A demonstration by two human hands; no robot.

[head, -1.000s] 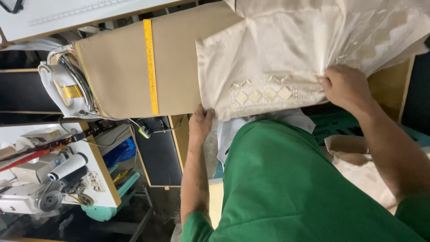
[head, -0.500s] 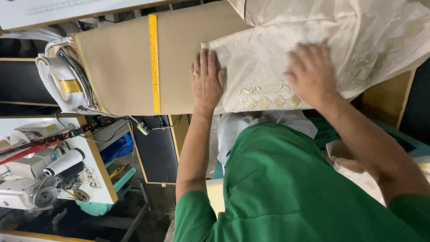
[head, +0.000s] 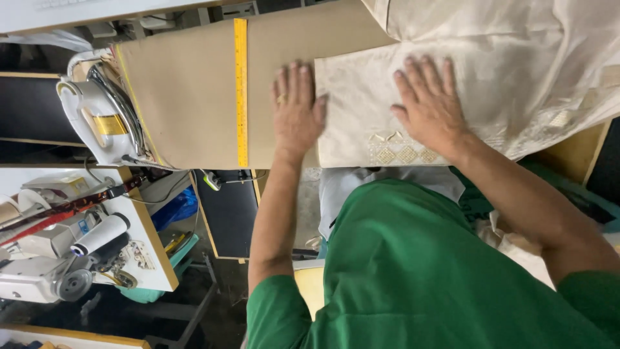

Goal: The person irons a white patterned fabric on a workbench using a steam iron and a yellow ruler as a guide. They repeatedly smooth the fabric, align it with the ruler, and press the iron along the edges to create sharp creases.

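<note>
Green short-sleeved shirt, ring on left hand

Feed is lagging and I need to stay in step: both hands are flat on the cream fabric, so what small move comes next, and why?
Probably slide the left hand outward along the cream fabric edge toward the yellow ruler, while the right hand pins it. Faint creases show between the palms, and the iron stands parked at the board's end.

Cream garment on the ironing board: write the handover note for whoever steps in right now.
Left hand: flat, palm down, at the edge of the cream garment, partly on the ironing board.
Right hand: flat on the garment above its embroidered diamond trim.
The garment's end lies spread on the board, its bulk bunched at the right.
Iron sits at the board's left end, untouched.
Yellow measuring tape runs across the board.
</note>
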